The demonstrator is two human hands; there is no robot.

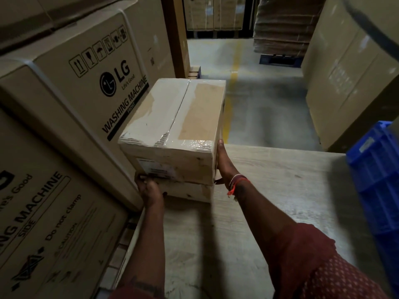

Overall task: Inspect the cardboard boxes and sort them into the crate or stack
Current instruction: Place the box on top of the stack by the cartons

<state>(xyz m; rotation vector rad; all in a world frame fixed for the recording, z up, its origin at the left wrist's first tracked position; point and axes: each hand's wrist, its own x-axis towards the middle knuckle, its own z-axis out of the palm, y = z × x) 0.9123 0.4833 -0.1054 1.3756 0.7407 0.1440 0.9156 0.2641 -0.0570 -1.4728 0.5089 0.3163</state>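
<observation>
A taped cardboard box [172, 124] with a white label on its near face sits on top of a second, lower cardboard box [187, 192] at the far left of a wooden table [269, 190]. My left hand [149, 190] grips the near bottom-left corner of the top box. My right hand [224, 165] presses flat against its right side, with red threads around the wrist. A blue plastic crate [375, 182] stands at the table's right edge. Most of the lower box is hidden under the top one.
Large washing machine cartons [82, 83] are stacked close on the left, touching the boxes. More tall cartons [349, 72] stand on the right across an aisle of concrete floor with a yellow line [233, 78]. A pile of flat cardboard on a blue pallet [280, 37] stands at the back.
</observation>
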